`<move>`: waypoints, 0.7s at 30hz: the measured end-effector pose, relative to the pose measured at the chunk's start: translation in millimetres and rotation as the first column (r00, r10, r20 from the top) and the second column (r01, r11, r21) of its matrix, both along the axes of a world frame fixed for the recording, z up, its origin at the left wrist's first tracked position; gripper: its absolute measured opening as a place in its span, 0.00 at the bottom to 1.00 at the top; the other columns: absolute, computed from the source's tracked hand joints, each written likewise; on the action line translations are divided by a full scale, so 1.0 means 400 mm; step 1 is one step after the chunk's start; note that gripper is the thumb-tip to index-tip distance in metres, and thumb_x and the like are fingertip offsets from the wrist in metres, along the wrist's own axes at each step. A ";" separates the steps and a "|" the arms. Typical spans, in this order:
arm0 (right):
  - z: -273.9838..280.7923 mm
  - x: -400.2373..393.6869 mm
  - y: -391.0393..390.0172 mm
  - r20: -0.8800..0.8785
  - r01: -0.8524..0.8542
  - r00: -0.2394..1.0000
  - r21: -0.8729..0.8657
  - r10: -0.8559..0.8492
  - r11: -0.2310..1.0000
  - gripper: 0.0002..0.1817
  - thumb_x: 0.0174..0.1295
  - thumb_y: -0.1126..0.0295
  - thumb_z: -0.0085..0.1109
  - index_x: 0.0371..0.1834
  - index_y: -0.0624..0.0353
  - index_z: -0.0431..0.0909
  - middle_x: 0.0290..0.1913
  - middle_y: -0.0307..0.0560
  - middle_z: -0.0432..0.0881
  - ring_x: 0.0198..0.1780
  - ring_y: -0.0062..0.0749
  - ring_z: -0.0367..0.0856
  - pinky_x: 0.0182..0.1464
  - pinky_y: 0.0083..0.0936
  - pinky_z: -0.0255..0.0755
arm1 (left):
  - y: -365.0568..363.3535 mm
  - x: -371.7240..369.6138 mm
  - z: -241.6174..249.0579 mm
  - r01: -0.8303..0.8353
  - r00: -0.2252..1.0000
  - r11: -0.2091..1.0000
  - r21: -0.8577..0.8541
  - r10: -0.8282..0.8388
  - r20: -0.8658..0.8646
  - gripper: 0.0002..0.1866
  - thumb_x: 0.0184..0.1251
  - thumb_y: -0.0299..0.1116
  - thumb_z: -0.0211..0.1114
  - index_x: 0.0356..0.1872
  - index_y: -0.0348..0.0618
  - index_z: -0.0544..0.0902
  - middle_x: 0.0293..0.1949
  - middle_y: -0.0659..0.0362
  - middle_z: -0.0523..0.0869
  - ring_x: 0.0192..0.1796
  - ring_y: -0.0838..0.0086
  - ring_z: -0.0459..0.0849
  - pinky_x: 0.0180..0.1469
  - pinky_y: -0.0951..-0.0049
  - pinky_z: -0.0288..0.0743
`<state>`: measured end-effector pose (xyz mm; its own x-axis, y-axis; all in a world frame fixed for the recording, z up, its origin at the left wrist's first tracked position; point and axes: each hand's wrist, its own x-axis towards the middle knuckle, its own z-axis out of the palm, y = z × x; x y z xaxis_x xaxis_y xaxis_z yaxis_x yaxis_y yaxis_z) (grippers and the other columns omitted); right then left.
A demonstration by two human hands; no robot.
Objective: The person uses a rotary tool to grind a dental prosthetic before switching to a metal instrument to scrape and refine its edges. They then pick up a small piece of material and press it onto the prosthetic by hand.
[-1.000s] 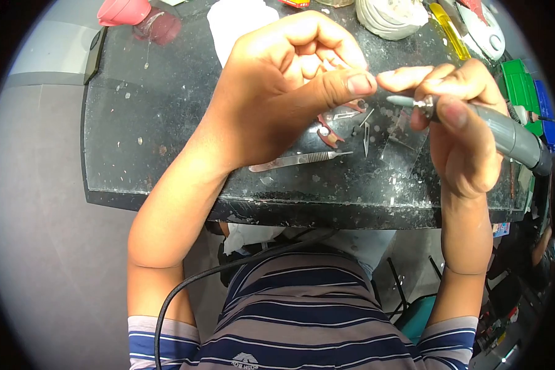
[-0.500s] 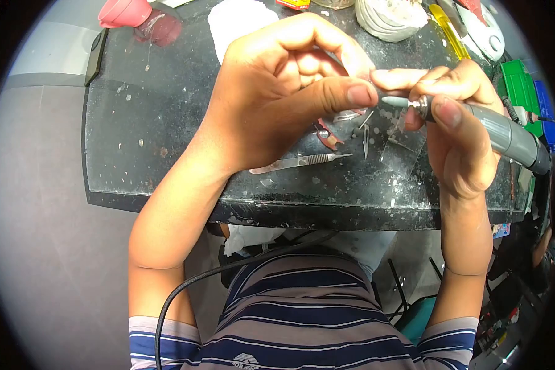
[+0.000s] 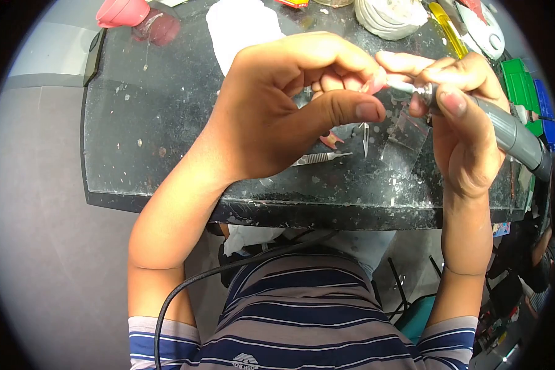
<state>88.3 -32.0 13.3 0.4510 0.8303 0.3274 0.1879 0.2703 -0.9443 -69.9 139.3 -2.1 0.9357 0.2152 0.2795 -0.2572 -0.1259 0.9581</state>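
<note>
My left hand [image 3: 271,117] is curled, with thumb and fingers closed around a small pink denture piece [image 3: 374,84] that is mostly hidden. In my right hand [image 3: 465,117] lies a grey rotary handpiece [image 3: 505,128], gripped near its nose. Its pale, tapered grinding bit [image 3: 402,87] points left and meets the pink piece or sits very close to it. Below my left hand, another pink piece [image 3: 332,140] rests on the table, partly covered. A scalpel handle [image 3: 320,158] and a loose pointed blade [image 3: 365,143] lie near it.
The dark, speckled table [image 3: 142,154] also bears a pink cup [image 3: 122,12], white tissue [image 3: 243,28], a whitish bowl [image 3: 391,18], a yellow-handled tool [image 3: 448,29] and a clear plastic bag [image 3: 407,137]. Green bins [image 3: 521,92] stand at right. A black cable [image 3: 228,266] crosses my lap.
My left hand has shifted slightly down and right, and its pink piece now shows at the fingertips. The right hand has moved a little right, with the bit now at that piece.
</note>
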 end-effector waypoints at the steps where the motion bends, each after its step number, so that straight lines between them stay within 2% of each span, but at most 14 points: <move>1: -0.003 0.002 -0.001 0.000 0.001 1.000 0.000 -0.001 1.000 0.09 0.66 0.68 0.55 0.37 0.66 0.76 0.32 0.52 0.80 0.37 0.36 0.82 0.52 0.36 0.76 | 0.000 0.001 -0.002 0.005 0.999 0.999 0.043 -0.007 0.037 0.13 0.68 0.23 0.69 0.49 0.25 0.81 0.41 0.52 0.87 0.41 0.73 0.87 0.38 0.74 0.87; 3: -0.011 0.007 -0.002 -0.039 -0.059 0.997 0.028 0.060 0.998 0.11 0.65 0.68 0.56 0.39 0.67 0.77 0.35 0.54 0.81 0.36 0.34 0.81 0.44 0.27 0.74 | 0.002 0.000 0.001 0.007 0.999 0.997 0.076 -0.009 0.032 0.12 0.69 0.23 0.68 0.49 0.25 0.81 0.41 0.52 0.87 0.40 0.73 0.87 0.38 0.74 0.87; 7: -0.004 0.002 -0.008 -0.072 -0.032 0.997 -0.026 0.030 0.999 0.11 0.64 0.68 0.57 0.40 0.68 0.77 0.38 0.55 0.82 0.36 0.33 0.81 0.44 0.27 0.75 | 0.003 0.000 -0.001 0.023 0.999 0.994 0.103 -0.027 0.030 0.11 0.69 0.22 0.67 0.49 0.24 0.81 0.42 0.51 0.85 0.40 0.72 0.86 0.36 0.74 0.87; 9: -0.005 -0.004 -0.007 -0.158 0.029 0.987 -0.042 -0.036 0.999 0.11 0.64 0.69 0.57 0.41 0.67 0.77 0.39 0.56 0.82 0.36 0.32 0.80 0.44 0.25 0.75 | 0.007 0.001 -0.001 0.026 0.999 0.991 0.134 -0.030 0.028 0.11 0.70 0.22 0.67 0.48 0.24 0.81 0.42 0.51 0.84 0.40 0.72 0.86 0.36 0.74 0.88; 13: -0.008 -0.002 -0.005 -0.160 0.044 0.986 -0.030 -0.048 0.999 0.11 0.64 0.69 0.58 0.41 0.68 0.76 0.40 0.56 0.82 0.36 0.31 0.80 0.45 0.25 0.75 | 0.006 0.000 -0.001 0.014 0.999 0.986 0.169 -0.019 0.031 0.09 0.69 0.20 0.66 0.46 0.24 0.82 0.42 0.51 0.84 0.40 0.72 0.86 0.36 0.74 0.89; 16: -0.011 0.004 -0.008 -0.129 -0.016 0.992 -0.030 0.012 0.999 0.10 0.64 0.69 0.58 0.41 0.68 0.76 0.41 0.56 0.83 0.37 0.31 0.80 0.45 0.25 0.75 | 0.007 0.000 -0.001 0.025 0.999 0.985 0.172 -0.030 0.026 0.09 0.69 0.20 0.66 0.47 0.24 0.82 0.42 0.51 0.83 0.41 0.72 0.85 0.37 0.74 0.89; 21: -0.012 -0.006 -0.004 -0.162 0.042 0.986 -0.035 -0.047 0.999 0.09 0.64 0.71 0.57 0.41 0.67 0.76 0.41 0.55 0.83 0.37 0.31 0.81 0.47 0.25 0.76 | 0.006 0.001 0.000 0.018 1.000 0.987 0.162 -0.022 0.019 0.09 0.69 0.20 0.66 0.46 0.24 0.82 0.42 0.51 0.83 0.40 0.72 0.85 0.37 0.74 0.89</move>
